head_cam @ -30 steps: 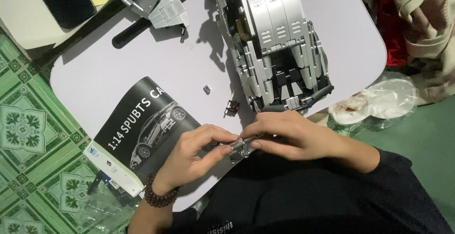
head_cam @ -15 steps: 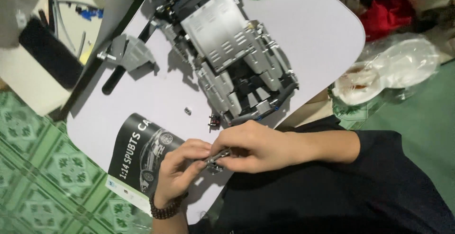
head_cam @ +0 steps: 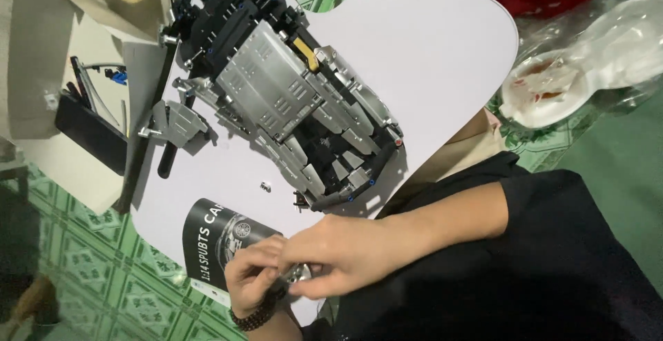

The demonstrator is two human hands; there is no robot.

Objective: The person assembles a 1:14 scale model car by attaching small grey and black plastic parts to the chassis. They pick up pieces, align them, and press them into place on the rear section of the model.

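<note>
Both hands meet at the near edge of a small white table [head_cam: 442,58]. My left hand [head_cam: 254,275] and my right hand [head_cam: 338,251] pinch a small grey and black brick assembly [head_cam: 298,274] between their fingertips; most of it is hidden by the fingers. A beaded bracelet circles my left wrist. Just beyond the hands lies a dark instruction booklet [head_cam: 217,234] with a car picture. Behind it stands a large grey and black brick-built car model [head_cam: 290,99], lying diagonally across the table.
A tiny loose part [head_cam: 265,186] lies near the model's front. A grey sub-assembly [head_cam: 173,121] sits at the table's left edge. A box with dark parts [head_cam: 90,127] stands left. Clear plastic bags [head_cam: 587,58] lie at the right on the green patterned floor [head_cam: 103,286].
The view has swung and come closer, so the table and model now look tilted. Both hands stay together on the small assembly, now lower in the frame.
</note>
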